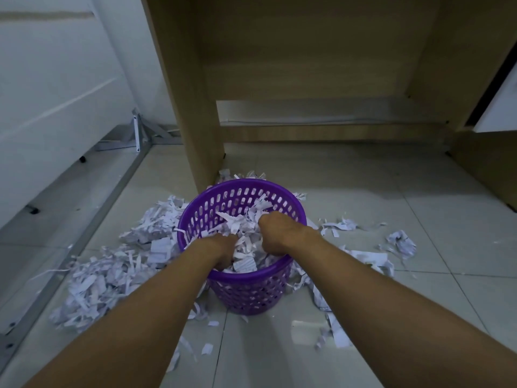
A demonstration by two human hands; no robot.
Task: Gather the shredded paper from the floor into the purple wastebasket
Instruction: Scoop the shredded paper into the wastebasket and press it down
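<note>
Both hands were pushed down into the purple wastebasket [242,287]. Left hand [221,249] fingers were buried in the shredded paper [244,236], so their grip could not be told. Right hand [275,233] was curled in a fist around a bunch of the paper strips. More shredded paper was heaped on the floor [391,303] just left of the basket, and smaller bits were scattered to the right. Behind the basket, a wooden table leg [193,107] was seen standing on the tiles.
</note>
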